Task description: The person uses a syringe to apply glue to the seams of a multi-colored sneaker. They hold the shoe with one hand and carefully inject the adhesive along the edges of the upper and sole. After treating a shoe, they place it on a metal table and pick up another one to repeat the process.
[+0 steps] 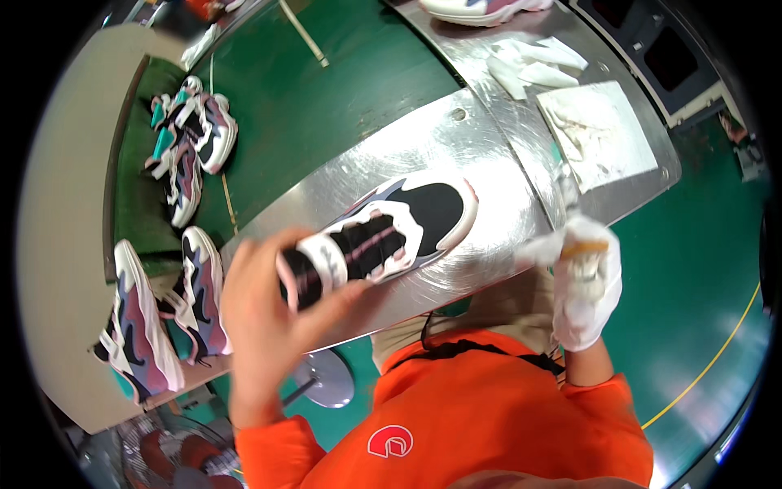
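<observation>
Your bare left hand (273, 293) is closing around the heel end of a white and black shoe (383, 240), fingers wrapping its far side and thumb lying along its near side, probably because that end is giving a firm hold while leaving the front uncovered. The shoe is lying slantwise along the metal table (423, 138), near the edge closest to your body, with its toe pointing away toward the right; that slant is likely keeping the upper facing you. Whether the heel is resting on the metal or tilting up, you are not showing clearly. Your right hand (585, 297), wearing a white glove, is hovering by the table's near edge, to the right of the toe and apart from it. A small tan thing (585, 248) is showing against that glove, but blur is hiding whether your fingers are closing on it. Farther out, a white pad (639, 159) is lying by the table's right corner with a crumpled cloth (586, 134) on it, seemingly within easy reach of your gloved hand. Beyond it, loose white cloths (533, 65) are lying toward the table's far end, where another shoe (481, 10) is sitting. Off to your left, two more shoes (147, 326) are lying near the near edge of a beige table (73, 204).
</observation>
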`<control>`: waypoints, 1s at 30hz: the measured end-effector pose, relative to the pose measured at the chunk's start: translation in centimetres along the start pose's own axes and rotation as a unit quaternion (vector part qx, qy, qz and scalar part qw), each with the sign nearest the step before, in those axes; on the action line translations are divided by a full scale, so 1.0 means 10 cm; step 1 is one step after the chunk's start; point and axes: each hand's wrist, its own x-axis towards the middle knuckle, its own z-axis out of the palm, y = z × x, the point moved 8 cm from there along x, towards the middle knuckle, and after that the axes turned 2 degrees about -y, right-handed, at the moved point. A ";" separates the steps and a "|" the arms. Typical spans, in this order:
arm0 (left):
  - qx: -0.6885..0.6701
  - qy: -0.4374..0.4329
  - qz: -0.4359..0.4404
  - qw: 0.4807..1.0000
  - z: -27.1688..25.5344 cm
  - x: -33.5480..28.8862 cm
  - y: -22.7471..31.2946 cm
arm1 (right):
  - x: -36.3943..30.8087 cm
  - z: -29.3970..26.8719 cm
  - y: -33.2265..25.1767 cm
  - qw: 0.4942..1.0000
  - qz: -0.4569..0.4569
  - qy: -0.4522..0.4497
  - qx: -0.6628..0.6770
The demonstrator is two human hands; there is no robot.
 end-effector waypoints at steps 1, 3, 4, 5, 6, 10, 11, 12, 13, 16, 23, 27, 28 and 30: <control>0.037 0.046 0.039 0.998 0.02 -0.15 0.12 | 0.09 0.02 -0.10 0.996 -0.066 0.028 -0.059; 0.097 0.093 0.076 0.988 0.00 -0.42 0.30 | 0.21 0.06 -0.10 0.986 -0.096 0.095 -0.099; 0.126 0.096 0.078 0.984 0.02 -0.53 0.39 | 0.27 0.07 -0.11 0.976 -0.105 0.117 -0.148; 0.160 0.102 0.095 0.977 0.08 -0.64 0.41 | 0.32 0.08 -0.08 0.975 -0.103 0.138 -0.143; 0.166 0.114 0.097 0.975 0.11 -0.74 0.44 | 0.39 0.18 -0.02 0.981 -0.086 0.154 -0.085; 0.196 0.146 0.117 0.962 0.20 -0.97 0.53 | 0.64 0.46 0.21 0.984 -0.049 0.126 0.118; 0.210 0.154 0.119 0.958 0.22 -1.02 0.56 | 0.73 0.50 0.26 0.980 -0.065 0.115 0.147; 0.206 0.150 0.108 0.961 0.24 -1.06 0.55 | 0.78 0.52 0.27 0.979 -0.075 0.112 0.154; 0.206 0.150 0.114 0.960 0.24 -1.06 0.55 | 0.79 0.51 0.24 0.979 -0.076 0.111 0.151; 0.207 0.149 0.119 0.959 0.24 -1.02 0.57 | 0.83 0.43 0.12 0.984 -0.071 0.107 0.120; 0.202 0.140 0.113 0.963 0.21 -0.97 0.54 | 0.52 -0.32 -0.22 0.965 0.035 0.156 -0.207; 0.173 0.117 0.091 0.974 0.21 -0.90 0.50 | 0.29 -0.32 -0.18 0.977 0.045 0.136 -0.155; 0.173 0.115 0.096 0.973 0.19 -0.88 0.50 | 0.28 -0.22 -0.23 0.978 0.025 0.104 -0.177; 0.167 0.109 0.103 0.974 0.17 -0.85 0.48 | 0.29 -0.07 -0.30 0.981 0.004 0.051 -0.186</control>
